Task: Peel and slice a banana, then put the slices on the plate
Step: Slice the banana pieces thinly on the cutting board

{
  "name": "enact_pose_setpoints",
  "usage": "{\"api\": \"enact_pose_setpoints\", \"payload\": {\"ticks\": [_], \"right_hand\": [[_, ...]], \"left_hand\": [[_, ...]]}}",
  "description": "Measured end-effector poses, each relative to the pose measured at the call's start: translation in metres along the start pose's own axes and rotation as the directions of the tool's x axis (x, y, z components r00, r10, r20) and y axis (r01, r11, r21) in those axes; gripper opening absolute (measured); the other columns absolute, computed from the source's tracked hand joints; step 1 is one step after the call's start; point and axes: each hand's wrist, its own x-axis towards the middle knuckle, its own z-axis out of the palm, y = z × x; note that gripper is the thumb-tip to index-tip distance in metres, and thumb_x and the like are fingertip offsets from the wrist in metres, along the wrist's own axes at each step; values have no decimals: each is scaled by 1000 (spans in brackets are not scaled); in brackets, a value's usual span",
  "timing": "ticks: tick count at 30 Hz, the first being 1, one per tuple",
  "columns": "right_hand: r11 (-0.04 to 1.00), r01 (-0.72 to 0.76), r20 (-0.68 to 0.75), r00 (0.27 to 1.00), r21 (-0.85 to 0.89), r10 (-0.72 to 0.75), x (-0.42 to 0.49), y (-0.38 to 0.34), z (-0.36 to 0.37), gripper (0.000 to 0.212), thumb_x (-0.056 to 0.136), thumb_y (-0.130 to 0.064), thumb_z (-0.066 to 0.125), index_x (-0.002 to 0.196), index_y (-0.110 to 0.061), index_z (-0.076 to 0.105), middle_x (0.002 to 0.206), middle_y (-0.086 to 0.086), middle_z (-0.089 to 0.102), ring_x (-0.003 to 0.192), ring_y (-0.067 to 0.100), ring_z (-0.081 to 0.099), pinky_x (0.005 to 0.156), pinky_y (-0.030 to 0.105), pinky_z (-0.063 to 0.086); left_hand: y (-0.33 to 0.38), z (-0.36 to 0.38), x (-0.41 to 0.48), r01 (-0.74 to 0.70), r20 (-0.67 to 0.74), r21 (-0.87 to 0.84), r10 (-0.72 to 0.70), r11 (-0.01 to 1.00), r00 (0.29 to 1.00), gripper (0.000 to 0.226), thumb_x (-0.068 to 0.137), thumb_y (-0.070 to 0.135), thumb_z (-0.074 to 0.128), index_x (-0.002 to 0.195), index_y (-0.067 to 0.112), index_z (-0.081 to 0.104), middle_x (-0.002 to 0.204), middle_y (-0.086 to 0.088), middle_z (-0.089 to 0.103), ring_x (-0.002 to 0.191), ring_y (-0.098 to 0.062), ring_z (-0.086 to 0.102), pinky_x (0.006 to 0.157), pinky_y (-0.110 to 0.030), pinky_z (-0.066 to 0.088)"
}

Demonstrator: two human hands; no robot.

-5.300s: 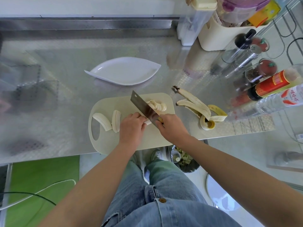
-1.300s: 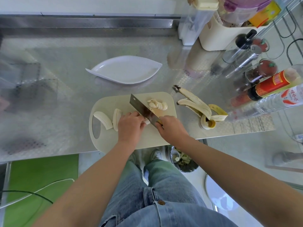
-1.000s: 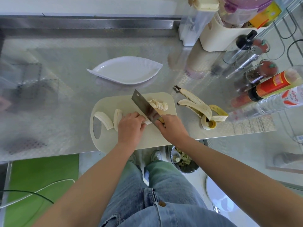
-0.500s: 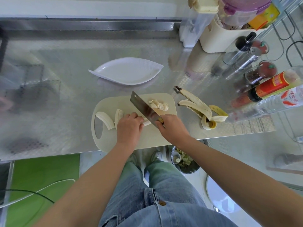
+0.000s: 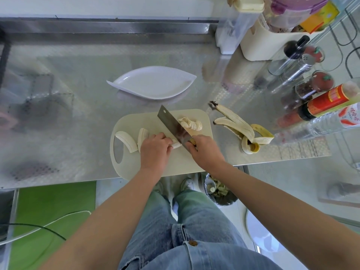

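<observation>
On the cream cutting board (image 5: 152,117) my left hand (image 5: 154,150) holds down a peeled banana piece (image 5: 176,145), its fingers curled over it. My right hand (image 5: 206,151) grips the handle of a cleaver (image 5: 173,126), whose blade stands on the board right beside the left fingertips. A small pile of cut slices (image 5: 191,123) lies to the right of the blade. Two longer peeled banana pieces (image 5: 126,140) lie at the left of the board. The white leaf-shaped plate (image 5: 153,84) sits behind the board with nothing on it.
The banana peel (image 5: 243,129) lies on the steel counter right of the board. Bottles, spice jars (image 5: 311,84) and a cream container (image 5: 259,41) crowd the right and back right. A bin with scraps (image 5: 220,190) stands on the floor below the counter edge.
The cleaver has risen and come down again in small strokes beside the left fingers. The left hand has crept slightly left along the banana piece. The pile of slices stays beside the blade.
</observation>
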Motion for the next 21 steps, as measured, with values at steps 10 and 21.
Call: {"api": "enact_pose_setpoints", "payload": {"ticks": [10, 21], "right_hand": [[999, 51, -1, 999, 5, -51, 0, -2, -10, 32, 95, -29, 48, 68, -12, 42, 69, 7, 47, 64, 28, 45, 59, 36, 36], [998, 40, 53, 998, -54, -37, -1, -2, -7, 31, 97, -28, 44, 72, -11, 43, 72, 7, 47, 65, 25, 45, 59, 33, 32]], "left_hand": [[2, -1, 0, 17, 5, 9, -17, 1000, 1000, 11, 78, 17, 76, 89, 16, 74, 85, -1, 66, 73, -22, 56, 62, -29, 37], [1, 0, 0, 22, -7, -14, -22, 1000, 1000, 13, 75, 16, 78, 87, 16, 75, 83, -1, 66, 72, -23, 55, 62, -32, 41]]}}
